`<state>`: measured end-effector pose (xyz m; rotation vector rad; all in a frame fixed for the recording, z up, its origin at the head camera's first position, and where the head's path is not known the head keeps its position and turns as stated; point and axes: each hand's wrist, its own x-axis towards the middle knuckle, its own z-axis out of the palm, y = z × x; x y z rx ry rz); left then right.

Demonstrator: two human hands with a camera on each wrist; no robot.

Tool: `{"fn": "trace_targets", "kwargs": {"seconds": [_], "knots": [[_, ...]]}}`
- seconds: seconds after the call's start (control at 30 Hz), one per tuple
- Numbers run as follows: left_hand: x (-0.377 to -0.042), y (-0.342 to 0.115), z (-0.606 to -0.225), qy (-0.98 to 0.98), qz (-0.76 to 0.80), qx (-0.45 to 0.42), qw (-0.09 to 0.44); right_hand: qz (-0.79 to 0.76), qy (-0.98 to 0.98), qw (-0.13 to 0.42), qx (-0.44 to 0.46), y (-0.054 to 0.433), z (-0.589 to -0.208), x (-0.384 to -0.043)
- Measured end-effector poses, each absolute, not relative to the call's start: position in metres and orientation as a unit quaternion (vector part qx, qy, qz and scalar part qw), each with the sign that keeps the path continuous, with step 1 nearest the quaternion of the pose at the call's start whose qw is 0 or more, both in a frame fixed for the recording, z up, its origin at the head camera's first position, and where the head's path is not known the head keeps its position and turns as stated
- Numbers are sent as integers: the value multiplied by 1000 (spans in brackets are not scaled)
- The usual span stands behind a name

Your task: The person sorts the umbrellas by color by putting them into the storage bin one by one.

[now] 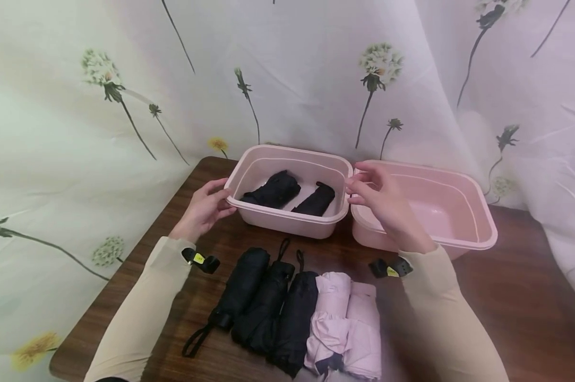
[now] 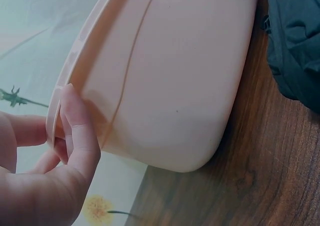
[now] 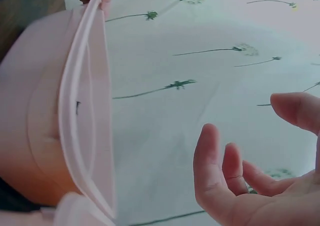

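Head view: the left tub (image 1: pixel 287 227), with two black umbrellas (image 1: pixel 275 190) inside, stands near the far edge of the desk (image 1: pixel 526 302), beside the right tub (image 1: pixel 435 204); five umbrellas (image 1: pixel 298 318) lie toward the near edge. Steadying it well likely calls for light, even pressure at both ends. The left hand (image 1: pixel 203 209) pinches its rim; the right hand's (image 1: pixel 387 201) grip is loosely spread, holding nothing.

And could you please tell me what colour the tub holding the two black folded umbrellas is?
The tub is pale pink, seen best in the head view.
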<state>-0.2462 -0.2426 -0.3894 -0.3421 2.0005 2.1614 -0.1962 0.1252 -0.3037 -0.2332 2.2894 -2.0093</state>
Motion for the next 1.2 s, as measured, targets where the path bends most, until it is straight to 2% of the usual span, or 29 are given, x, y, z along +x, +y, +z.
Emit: {"fn": "trace_targets", "kwargs": {"seconds": [0.33,0.67,1.0,1.2], "knots": [[-246,-245,-388,664,734,-114,87,-574,813,-13,-96,148,-283,-171],[-246,-244,-388,665,732,-110,93,-567,815,-59,-105,171,-289,-147],[-245,-244,-388,669,729,-107,96,-504,854,-60,-110,187,-324,-127],[-246,-245,-388,664,733,-108,100,-428,899,-2,-93,188,-361,-108]]}}
